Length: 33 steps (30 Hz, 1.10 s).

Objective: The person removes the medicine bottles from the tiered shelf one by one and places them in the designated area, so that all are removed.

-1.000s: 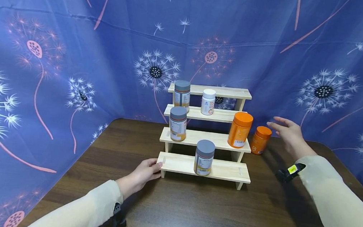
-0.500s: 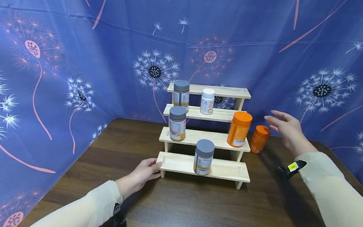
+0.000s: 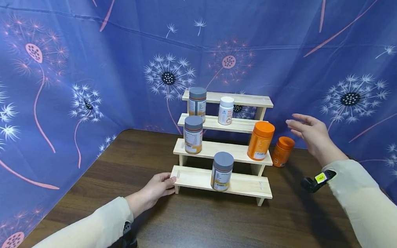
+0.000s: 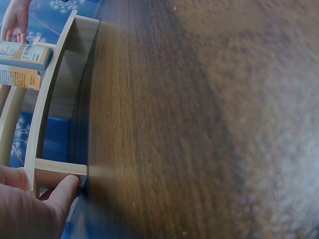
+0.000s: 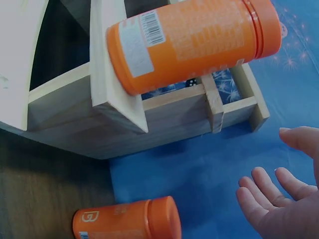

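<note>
My left hand (image 3: 157,189) grips the left front corner of a pale wooden stepped shelf (image 3: 187,175); in the left wrist view its thumb and fingers pinch the front leg (image 4: 61,168). To the shelf's right, my right hand (image 3: 314,136) hovers with fingers spread loosely, holding nothing. Below and left of it, a smaller orange jar (image 3: 282,152) stands upright on the table. A larger orange jar (image 3: 260,141) sits at the right end of the second step; both orange jars show in the right wrist view. A grey-lidded jar (image 3: 222,171) stands mid-way along the lowest step.
Another grey-lidded jar (image 3: 193,134) stands on the second step's left end, with a further grey-lidded jar (image 3: 197,104) behind it on the third step. Beside that one is a small white bottle (image 3: 226,110). A blue dandelion-print cloth (image 3: 126,54) hangs behind the brown wooden table (image 3: 210,227).
My right hand has risen slightly and shifted a little left, above the smaller orange jar's level. The left hand keeps its grip on the shelf, and the jars stay in place.
</note>
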{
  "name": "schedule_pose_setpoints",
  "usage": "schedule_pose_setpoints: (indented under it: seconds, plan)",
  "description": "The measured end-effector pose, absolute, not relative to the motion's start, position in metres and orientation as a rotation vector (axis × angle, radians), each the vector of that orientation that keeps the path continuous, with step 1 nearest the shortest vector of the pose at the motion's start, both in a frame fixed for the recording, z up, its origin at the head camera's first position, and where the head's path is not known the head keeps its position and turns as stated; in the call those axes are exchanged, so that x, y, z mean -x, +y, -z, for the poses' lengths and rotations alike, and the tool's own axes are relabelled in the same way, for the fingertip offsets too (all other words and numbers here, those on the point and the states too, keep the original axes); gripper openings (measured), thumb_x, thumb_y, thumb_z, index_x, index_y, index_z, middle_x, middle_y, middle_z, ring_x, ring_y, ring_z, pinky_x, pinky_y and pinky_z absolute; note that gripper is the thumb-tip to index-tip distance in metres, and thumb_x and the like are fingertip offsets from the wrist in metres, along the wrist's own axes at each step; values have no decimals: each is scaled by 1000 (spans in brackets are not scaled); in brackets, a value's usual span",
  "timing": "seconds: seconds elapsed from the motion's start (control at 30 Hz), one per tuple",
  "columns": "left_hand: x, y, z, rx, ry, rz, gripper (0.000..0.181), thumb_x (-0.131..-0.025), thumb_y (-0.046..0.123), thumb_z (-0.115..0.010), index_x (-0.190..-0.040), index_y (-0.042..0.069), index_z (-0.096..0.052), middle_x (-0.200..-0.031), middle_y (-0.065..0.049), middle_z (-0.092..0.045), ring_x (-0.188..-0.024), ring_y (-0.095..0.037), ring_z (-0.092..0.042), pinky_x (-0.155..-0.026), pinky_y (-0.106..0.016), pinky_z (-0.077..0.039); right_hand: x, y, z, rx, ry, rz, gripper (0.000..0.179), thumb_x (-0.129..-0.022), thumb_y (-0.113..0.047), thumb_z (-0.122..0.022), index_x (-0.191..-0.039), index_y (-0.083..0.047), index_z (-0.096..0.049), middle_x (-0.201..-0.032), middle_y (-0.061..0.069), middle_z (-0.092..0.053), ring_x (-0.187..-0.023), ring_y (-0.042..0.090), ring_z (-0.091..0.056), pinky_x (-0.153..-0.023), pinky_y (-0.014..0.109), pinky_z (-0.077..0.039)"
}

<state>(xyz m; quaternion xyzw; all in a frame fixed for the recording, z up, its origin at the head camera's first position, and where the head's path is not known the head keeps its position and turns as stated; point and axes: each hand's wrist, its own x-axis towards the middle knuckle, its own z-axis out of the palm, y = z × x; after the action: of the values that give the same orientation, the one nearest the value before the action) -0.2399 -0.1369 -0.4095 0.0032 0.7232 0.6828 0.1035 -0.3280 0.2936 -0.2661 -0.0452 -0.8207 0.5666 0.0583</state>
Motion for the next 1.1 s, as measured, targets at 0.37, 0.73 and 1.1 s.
schedule_pose_setpoints:
  seconds: [0.37,0.73,1.1]
  plan:
    - [240,-138,410,-1,2146,-2014,35,-102,4,-42,-128,-18,-46,-117,-29,-61,-111,-28,-58,-103,-50,-49,328,276,250,87,-2478,-1747,84,-89,-49,-64,-153,-11,-27,-136,4,-49,-137,30,-41,-118,41,-33]
    - [241,-137,410,-1,2142,-2006,34,-102,3,-42,-128,-18,-46,-113,-25,-62,-112,-30,-57,-103,-50,-49,327,262,240,49,-2484,-1742,85,-86,-52,-65,-152,-12,-30,-149,14,-39,-131,26,-45,-117,39,-36]
    - [241,-137,412,-6,2148,-2007,33,-102,3,-42,-127,-18,-46,-112,-25,-63,-113,-32,-58,-102,-50,-50,327,245,229,11,-2506,-1729,79,-91,-46,-63,-152,-11,-28,-153,18,-36,-134,31,-43,-117,42,-35]
